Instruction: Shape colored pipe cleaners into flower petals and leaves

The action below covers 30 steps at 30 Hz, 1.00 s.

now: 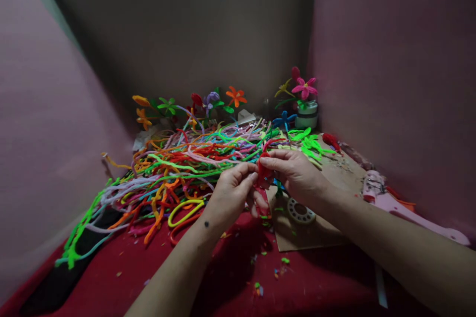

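Observation:
Both hands meet near the middle of the view, around a red fuzzy piece [264, 170] that looks like bent pipe cleaner. My right hand [297, 171] pinches it between thumb and fingers from the right. On its left side, my left hand [237, 188] has thumb and forefinger pressed together at the edge of the red piece, with its other fingers curled beneath. A large heap of colourful pipe cleaners [208, 151] lies behind and left of the hands. Below the right hand, a round ring with dark holes [300, 210] rests on a brown board [308, 240].
Finished fuzzy flowers [236, 95] stand along the back, and a pale jar [307, 115] is at the back right. A pink tool [416, 215] lies at the right. Small coloured scraps [258, 287] dot the red cloth [230, 277].

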Tool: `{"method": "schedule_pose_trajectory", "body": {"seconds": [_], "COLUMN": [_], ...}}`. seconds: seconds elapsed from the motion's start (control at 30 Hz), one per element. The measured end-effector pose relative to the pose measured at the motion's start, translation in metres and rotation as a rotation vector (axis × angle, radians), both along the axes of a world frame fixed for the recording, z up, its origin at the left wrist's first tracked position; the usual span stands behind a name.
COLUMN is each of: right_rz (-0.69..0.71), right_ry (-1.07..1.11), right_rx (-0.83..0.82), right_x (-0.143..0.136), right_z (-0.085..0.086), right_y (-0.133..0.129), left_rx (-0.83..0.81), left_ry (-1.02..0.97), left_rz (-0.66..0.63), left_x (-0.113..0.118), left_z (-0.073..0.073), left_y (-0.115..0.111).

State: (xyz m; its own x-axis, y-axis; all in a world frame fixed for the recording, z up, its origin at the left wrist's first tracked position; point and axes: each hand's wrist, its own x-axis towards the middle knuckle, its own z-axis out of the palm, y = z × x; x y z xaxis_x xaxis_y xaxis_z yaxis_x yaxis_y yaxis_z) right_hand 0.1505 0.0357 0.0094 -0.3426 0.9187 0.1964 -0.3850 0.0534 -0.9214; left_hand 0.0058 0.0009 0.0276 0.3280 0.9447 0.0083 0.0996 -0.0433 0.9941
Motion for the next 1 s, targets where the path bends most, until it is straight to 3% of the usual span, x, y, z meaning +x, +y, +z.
{"method": "schedule_pose_trajectory", "body": {"seconds": [0.43,0.67,0.8,1.0], "right_rz": [-0.011,-0.074,-0.081,-0.044], "right_ry": [-0.016,-0.072,-0.038,-0.004], "right_rx": [-0.081,-0.021,-0.070,-0.062], "right_x": [-0.002,-0.005,-0.006,-0.004], "right_z": [-0.003,-0.006,-0.008,-0.005], "right_y": [-0.001,-0.004,-0.003,-0.001], "left_rx": [-0.039,0.307,0.120,0.032], "left_ry": [0.118,0.309,0.232,0.204], "left_rz": [0.047,0.096,0.155,0.127], "left_x": [-0.008,-0.017,-0.009,-0.005], "left_z": [0.004,0.011,0.008,0.006], "left_y": [0.006,0.009,0.006,0.003]}}
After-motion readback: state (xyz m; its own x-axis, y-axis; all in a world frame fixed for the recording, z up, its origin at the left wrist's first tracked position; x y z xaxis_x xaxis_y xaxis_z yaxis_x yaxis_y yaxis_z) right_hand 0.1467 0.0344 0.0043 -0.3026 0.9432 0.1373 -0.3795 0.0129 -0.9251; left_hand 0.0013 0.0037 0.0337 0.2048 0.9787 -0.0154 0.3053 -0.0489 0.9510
